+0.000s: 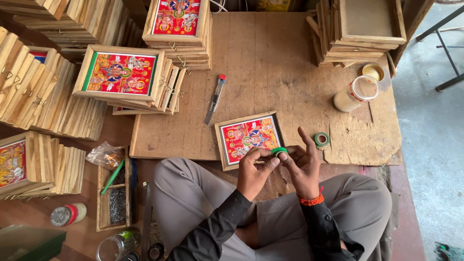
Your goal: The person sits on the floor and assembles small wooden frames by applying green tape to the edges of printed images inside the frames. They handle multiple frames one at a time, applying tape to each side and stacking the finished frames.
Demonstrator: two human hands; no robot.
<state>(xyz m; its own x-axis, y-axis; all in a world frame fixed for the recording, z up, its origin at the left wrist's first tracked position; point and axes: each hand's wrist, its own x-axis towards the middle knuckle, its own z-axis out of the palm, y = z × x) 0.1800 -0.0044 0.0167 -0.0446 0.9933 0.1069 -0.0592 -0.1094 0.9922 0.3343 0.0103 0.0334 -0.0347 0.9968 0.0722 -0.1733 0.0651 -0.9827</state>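
I sit cross-legged at a low wooden board (270, 63). Both hands meet over its near edge, pinching a small green tape roll (279, 151). My left hand (255, 171) grips the roll with thumb and fingers from the left. On the other side my right hand (303, 164) holds it, index finger raised. Just behind the hands lies a wooden framed picture (249, 137), red and colourful, face up. A second green tape roll (322, 139) lies flat on the board to the right.
A utility knife (214, 99) lies mid-board. A plastic jar (356, 93) and its lid (373, 72) sit at the right. Stacks of framed pictures (121, 75) and wooden frames (367, 29) surround the board. A wooden tray of nails (115, 198) and jars stand at my left.
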